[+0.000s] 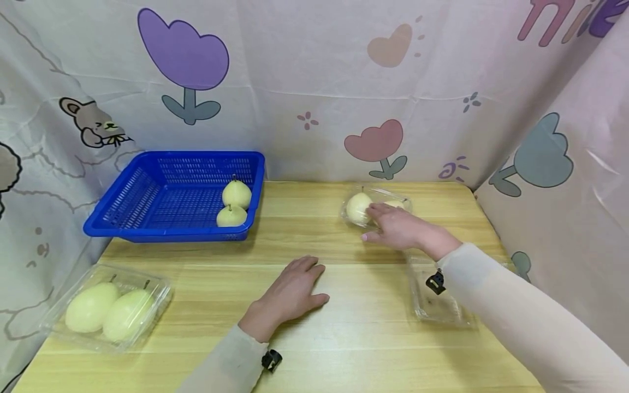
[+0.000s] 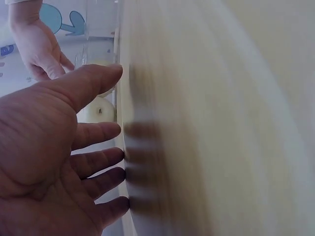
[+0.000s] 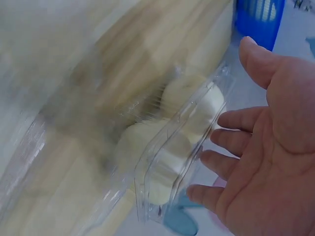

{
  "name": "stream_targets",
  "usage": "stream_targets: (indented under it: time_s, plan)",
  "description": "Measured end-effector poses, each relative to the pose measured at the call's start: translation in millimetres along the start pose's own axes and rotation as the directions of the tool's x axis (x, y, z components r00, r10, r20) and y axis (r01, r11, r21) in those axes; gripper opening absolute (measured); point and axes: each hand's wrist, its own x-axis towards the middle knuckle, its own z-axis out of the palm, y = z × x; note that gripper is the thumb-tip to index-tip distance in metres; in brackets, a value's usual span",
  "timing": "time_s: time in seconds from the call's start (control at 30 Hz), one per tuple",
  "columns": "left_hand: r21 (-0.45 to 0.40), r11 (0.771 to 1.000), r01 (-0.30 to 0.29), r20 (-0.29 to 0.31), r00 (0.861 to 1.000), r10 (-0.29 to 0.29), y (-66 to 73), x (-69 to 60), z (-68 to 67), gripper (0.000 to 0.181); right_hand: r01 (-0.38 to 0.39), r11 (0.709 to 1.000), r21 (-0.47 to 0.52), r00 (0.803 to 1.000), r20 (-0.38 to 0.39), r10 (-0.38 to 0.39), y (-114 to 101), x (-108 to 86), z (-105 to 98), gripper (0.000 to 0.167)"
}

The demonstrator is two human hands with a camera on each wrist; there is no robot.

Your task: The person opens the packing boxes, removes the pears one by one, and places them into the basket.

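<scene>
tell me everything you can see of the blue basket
The blue basket is rectangular and looks plastic, with slotted walls, a perforated floor and a rim. It sits upright at the back left of the wooden table, before the patterned curtain. Two pale pears lie inside at its right end; neither the left hand nor the right hand touches it.

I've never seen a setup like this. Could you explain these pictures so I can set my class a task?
There is no machine: one person works barehanded. The wide picture comes from a head-worn camera; the two close ones come from cameras on the left and right wrists. The wooden table bears a blue basket, a clear left box and a clear back box, each showing two pears. The right sleeve partly hides a clear container. The right hand is at the back box, the left hand by the tabletop; neither grips anything.
</scene>
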Motion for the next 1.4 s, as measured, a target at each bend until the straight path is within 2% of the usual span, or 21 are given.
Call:
stream_targets:
  time_s: [0.33,0.47,0.6,0.9,1.07,1.23,1.4]
  plan:
    - [-0.073,0.991,0.114,-0.051,0.992,-0.118,-20.9,-15.1,-8.9,0.072,0.134,0.989,-0.058,0.990,0.052,-0.131,-47.1,-0.2,13.1,0.086]
    - [-0.136,0.977,0.164,-0.079,0.981,-0.176,-28.1,-19.7,-11.4,0.083,0.178,0.980,-0.090,0.983,0.064,-0.172,-62.4,-5.7,18.9,0.088]
    - [-0.194,0.963,0.187,-0.105,0.972,-0.210,-33.1,-22.7,-14.4,0.096,0.205,0.974,-0.094,0.977,0.080,-0.198,-77.0,-13.5,24.4,0.090]
    - [-0.221,0.964,0.150,-0.172,0.967,-0.190,-32.8,-26.0,-20.0,0.109,0.286,0.950,-0.125,0.957,0.090,-0.276,-105.0,-31.7,37.7,0.091]
    - [-0.227,0.963,0.146,-0.165,0.969,-0.186,-28.6,-28.2,-22.1,0.108,0.322,0.936,-0.144,0.947,0.071,-0.314,-114.5,-41.0,45.2,0.090]
    - [-0.231,0.963,0.141,-0.161,0.970,-0.181,-27.2,-34.5,-22.4,0.109,0.360,0.922,-0.140,0.932,0.007,-0.363,-116.8,-47.2,54.5,0.085]
    - [-0.233,0.964,0.130,-0.167,0.971,-0.171,-27.9,-39.8,-21.5,0.107,0.355,0.934,-0.043,0.927,-0.114,-0.358,-111.0,-53.5,61.4,0.077]
